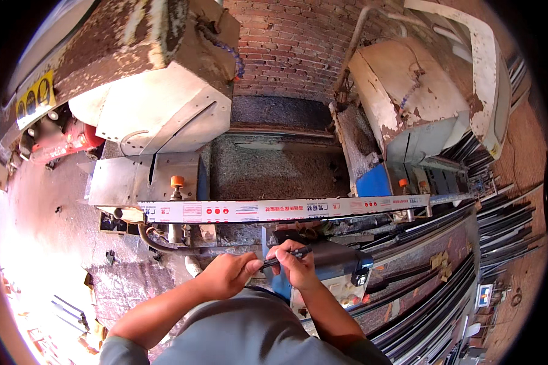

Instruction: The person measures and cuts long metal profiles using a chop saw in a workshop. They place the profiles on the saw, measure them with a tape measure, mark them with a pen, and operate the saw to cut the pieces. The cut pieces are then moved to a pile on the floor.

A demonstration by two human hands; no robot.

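In front of my body, both hands are closed on a slim black pen; it may be a marker, but its details are too small to make out. The thumb and fingers of my left hand pinch its left end. My right hand grips it farther along, and its dark tip sticks out past the fingers to the upper right. Just beyond my hands, a long profile bar in white printed film lies across the machine, beneath two orange-capped clamps.
Two large saw heads, one at left and one at right, stand behind the bar. A blue-and-grey unit sits by my right hand. Several long dark profiles lie at the right. A brick wall rises behind.
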